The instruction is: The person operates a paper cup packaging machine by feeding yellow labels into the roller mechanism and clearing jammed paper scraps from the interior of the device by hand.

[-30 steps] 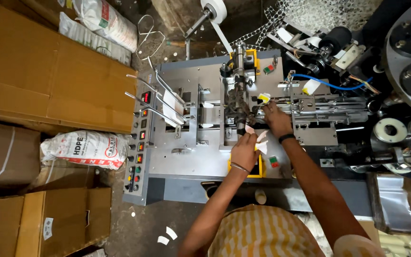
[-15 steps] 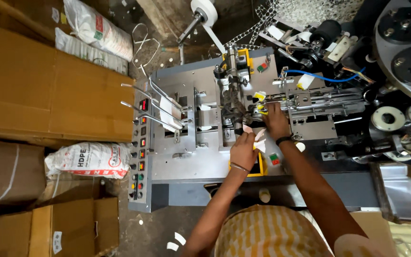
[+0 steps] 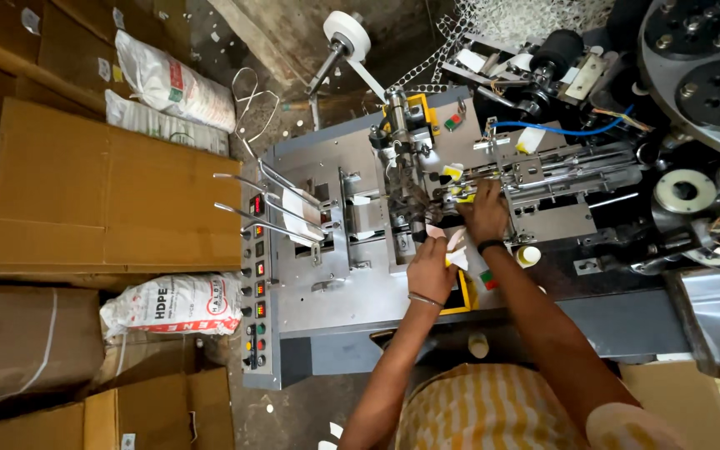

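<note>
I look down on a grey packing machine (image 3: 318, 300) with metal guide rods and a column of buttons on its left edge. My left hand (image 3: 429, 268) is closed around small white paper pieces (image 3: 456, 248) at the middle of the machine. My right hand (image 3: 485, 210) reaches a little further in, fingers on the metal mechanism by yellow parts (image 3: 458, 193); what it pinches is too small to tell. A dark band circles the right wrist, a thin bangle the left.
Brown cardboard boxes (image 3: 102, 192) and white printed sacks (image 3: 172, 304) lie to the left. A white tape roll (image 3: 343, 29) stands above the machine. Black rollers and round metal discs (image 3: 702, 67) fill the right side. A small white cup (image 3: 529, 255) sits near my right forearm.
The view shifted slightly; both hands stay at the same spot on the mechanism, with the left hand still holding the white pieces.
</note>
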